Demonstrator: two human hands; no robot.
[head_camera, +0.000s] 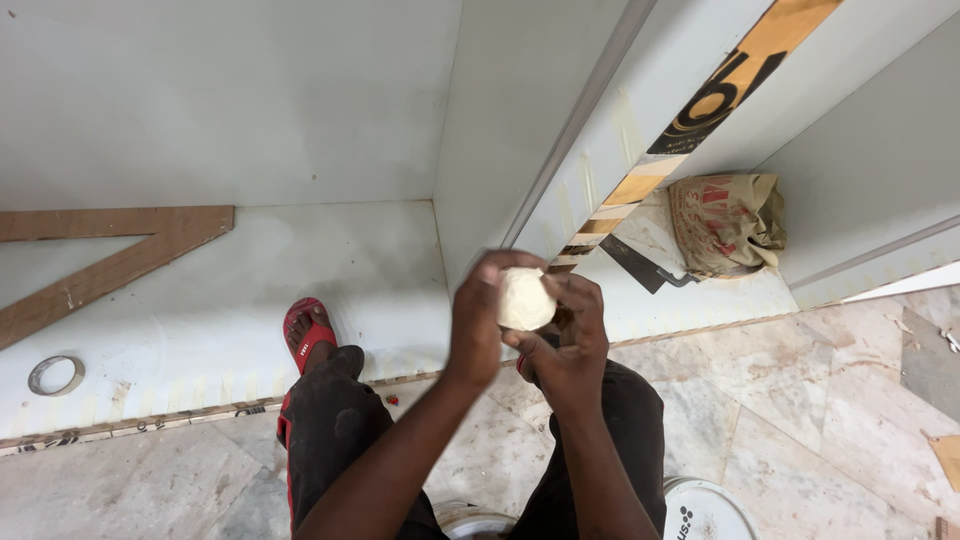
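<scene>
Fingers (500, 268) of both my hands are curled and pressed around a pale, rounded putty lump (525, 299), held at mid-frame above my knees. Left hand (480, 320) wraps it from the left side, thumb over the top; right hand (570, 340) cups it from below and the right. Both forearms rise from the bottom edge and meet at the lump.

Edges and room: upright white partition panel (500, 120) ends just beyond my hands, its front edge (640, 130) showing raw plywood with brown and black printed strips. Left of it, white cabinet floor (250, 290) lies open, with a wooden Z-shaped brace (120, 260) and a tape roll (55, 375) well apart from my hands. Marble floor (800, 440) spreads open to the right.

My red sandal (308, 335) rests on the cabinet floor's edge.

Packages: crumpled tan sack (725, 222) with red print sits in the right compartment, a dark flat scraper (645, 268) just beside it. White bucket lid (705, 512) lies near my right knee.
</scene>
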